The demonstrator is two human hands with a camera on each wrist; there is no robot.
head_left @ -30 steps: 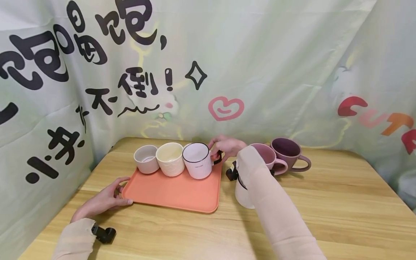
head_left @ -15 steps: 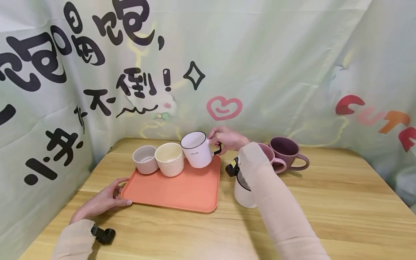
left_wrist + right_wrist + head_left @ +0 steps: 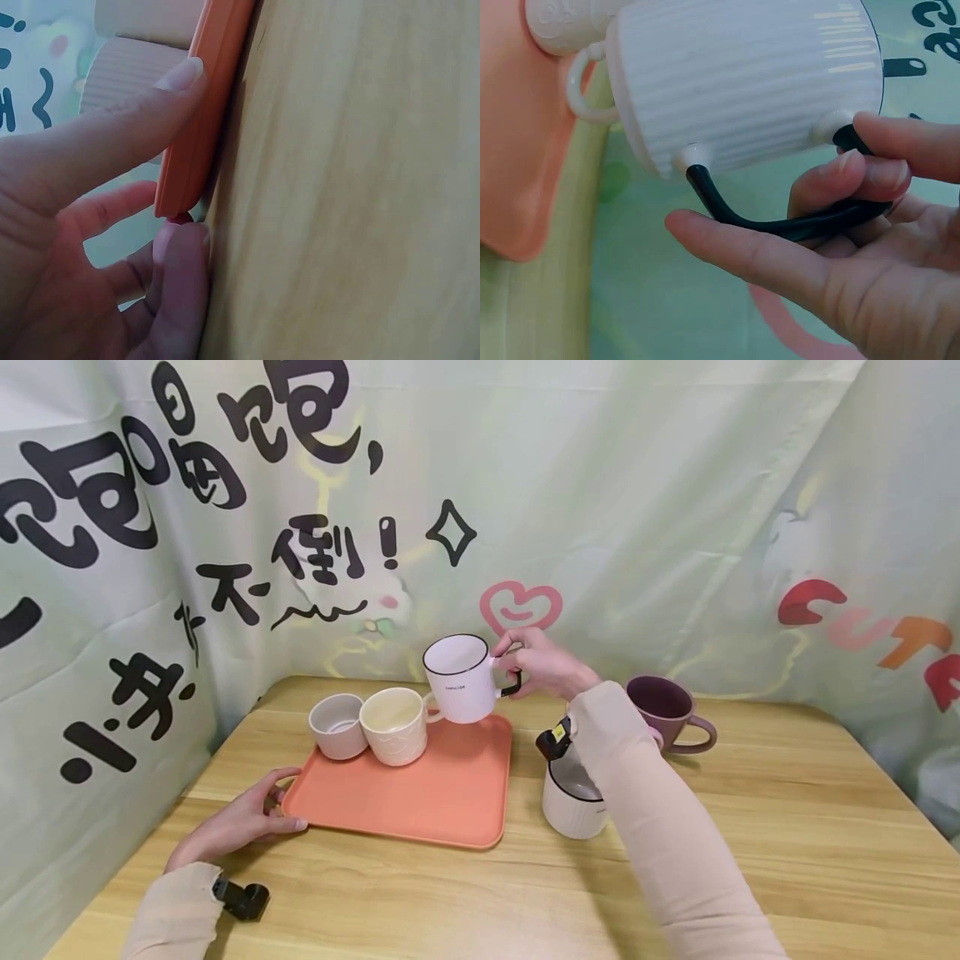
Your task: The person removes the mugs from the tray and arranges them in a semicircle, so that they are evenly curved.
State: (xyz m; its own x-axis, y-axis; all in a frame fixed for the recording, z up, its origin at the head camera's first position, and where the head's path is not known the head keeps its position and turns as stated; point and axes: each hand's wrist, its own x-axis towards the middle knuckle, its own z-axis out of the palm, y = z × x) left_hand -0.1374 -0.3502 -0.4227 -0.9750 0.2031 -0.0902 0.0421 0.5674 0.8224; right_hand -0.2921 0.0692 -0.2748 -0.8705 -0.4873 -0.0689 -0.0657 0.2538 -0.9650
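Observation:
In the head view my right hand (image 3: 551, 664) holds a white ribbed mug (image 3: 461, 689) by its black handle. The mug is upright, raised above the back right part of an orange tray (image 3: 405, 806). The right wrist view shows fingers curled through the black handle (image 3: 780, 227), with the thumb along its outside. My left hand (image 3: 243, 814) grips the tray's front left corner. In the left wrist view its thumb lies on the tray's side (image 3: 196, 157), fingers around the corner. A grey cup (image 3: 337, 727) and an embossed cream mug (image 3: 393, 727) stand side by side on the tray.
Right of the tray, a white mug with a dark rim (image 3: 573, 802) stands partly behind my right sleeve. A purple mug (image 3: 660, 706) is farther back. My forearm hides most of a pink mug (image 3: 657, 737). A printed curtain (image 3: 637, 527) hangs behind the wooden table (image 3: 450, 910).
The white ribbed mug has risen off the tray and away from me in my right hand, uncovering the cream mug's handle. My left hand stays on the tray's corner.

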